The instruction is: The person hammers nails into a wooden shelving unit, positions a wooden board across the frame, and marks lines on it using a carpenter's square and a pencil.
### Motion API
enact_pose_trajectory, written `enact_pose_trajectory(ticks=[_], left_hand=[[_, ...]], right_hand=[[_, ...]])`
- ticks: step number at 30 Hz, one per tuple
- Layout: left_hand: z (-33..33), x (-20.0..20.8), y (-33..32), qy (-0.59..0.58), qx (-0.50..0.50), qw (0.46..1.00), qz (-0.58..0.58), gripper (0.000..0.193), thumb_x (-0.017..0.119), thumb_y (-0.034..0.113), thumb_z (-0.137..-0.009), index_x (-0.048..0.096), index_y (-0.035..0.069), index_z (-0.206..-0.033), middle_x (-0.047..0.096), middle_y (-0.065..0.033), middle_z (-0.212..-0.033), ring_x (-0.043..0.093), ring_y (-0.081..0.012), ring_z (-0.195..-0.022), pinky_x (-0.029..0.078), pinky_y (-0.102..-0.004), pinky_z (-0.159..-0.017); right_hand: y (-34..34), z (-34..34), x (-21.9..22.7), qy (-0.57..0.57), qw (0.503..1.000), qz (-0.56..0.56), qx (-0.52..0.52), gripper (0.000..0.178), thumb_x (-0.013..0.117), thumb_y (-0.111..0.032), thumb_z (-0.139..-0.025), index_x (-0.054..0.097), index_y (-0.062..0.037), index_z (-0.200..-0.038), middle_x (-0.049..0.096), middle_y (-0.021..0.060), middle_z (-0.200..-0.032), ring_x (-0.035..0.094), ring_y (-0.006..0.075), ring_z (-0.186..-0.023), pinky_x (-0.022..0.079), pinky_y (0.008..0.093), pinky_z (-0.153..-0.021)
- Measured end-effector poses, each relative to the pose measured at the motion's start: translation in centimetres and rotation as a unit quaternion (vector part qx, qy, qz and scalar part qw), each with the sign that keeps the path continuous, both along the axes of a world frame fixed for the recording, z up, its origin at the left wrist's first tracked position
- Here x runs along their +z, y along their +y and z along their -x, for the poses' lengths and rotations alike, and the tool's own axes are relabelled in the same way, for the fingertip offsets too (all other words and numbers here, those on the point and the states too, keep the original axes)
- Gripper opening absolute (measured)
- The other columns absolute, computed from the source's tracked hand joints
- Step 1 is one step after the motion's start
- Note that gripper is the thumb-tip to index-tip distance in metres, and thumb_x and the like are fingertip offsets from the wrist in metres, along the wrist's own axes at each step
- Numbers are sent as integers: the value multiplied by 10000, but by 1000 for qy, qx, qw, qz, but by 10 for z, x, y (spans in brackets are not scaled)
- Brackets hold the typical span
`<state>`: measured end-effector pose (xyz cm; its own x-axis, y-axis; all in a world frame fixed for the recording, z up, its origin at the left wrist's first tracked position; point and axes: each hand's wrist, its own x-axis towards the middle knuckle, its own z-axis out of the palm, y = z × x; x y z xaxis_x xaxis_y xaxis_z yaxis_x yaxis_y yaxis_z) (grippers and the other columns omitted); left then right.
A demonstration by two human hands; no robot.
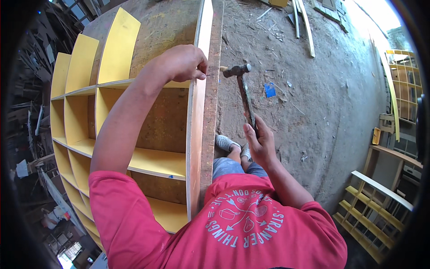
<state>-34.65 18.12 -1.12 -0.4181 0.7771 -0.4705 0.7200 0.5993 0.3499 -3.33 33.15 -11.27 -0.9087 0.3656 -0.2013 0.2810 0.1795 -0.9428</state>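
Note:
My left hand [182, 62] reaches over the long side board [200, 107] of a yellow shelf unit [154, 161]. Its thumb and fingertips are pinched around a small thin nail [208, 75] at the board's outer face, level with one of the shelves. My right hand [262, 142] is wrapped around the lower handle of a hammer [246, 94]. The hammer's metal head points up, a short way right of the nail and apart from it. Where the nail's tip meets the wood is too small to tell.
The shelf unit lies on a worn wooden worktable [216, 85], whose edge runs beside me. Wood scraps and a blue piece [270, 89] litter the floor, with long strips [307, 29] farther off. Another yellow shelf frame [371, 217] stands at the lower right. Stacked offcuts fill the far left.

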Motion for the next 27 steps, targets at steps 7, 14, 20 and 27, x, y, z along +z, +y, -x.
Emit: enact_pose_trajectory(ticks=[7,14,20,27], left_hand=[[-10,-4,6,65,-11,998,23,165,788,194,-899,800,64,-1000,770,-142,-1030,727,-351,-967,571,-433,-858],[-23,3,9,75,41,995,46,153,773,219,-925,798,88,-1001,771,-118,-1028,726,-349,-958,567,-443,-855],[-25,2,9,99,32,994,33,158,774,243,-931,799,99,-992,770,-108,-1021,726,-347,-945,564,-451,-851],[-27,5,10,103,40,993,44,135,787,215,-917,801,94,-977,766,-117,-1005,726,-347,-929,568,-448,-834]], right_hand=[[-15,16,-23,67,969,236,-3,308,510,-211,-1141,504,-32,-1391,512,-36,-757,498,66,-601,396,235,-545],[-50,31,-28,68,898,431,-56,269,501,-312,-1151,503,-67,-1261,444,-41,-726,381,35,-488,339,235,-420],[-83,36,-60,76,956,275,-65,236,500,-342,-1153,508,-108,-1120,393,-73,-671,355,33,-482,307,231,-405],[-92,35,-59,92,941,292,-148,271,463,-359,-1163,504,-93,-1134,418,-59,-656,372,46,-473,312,246,-401]])
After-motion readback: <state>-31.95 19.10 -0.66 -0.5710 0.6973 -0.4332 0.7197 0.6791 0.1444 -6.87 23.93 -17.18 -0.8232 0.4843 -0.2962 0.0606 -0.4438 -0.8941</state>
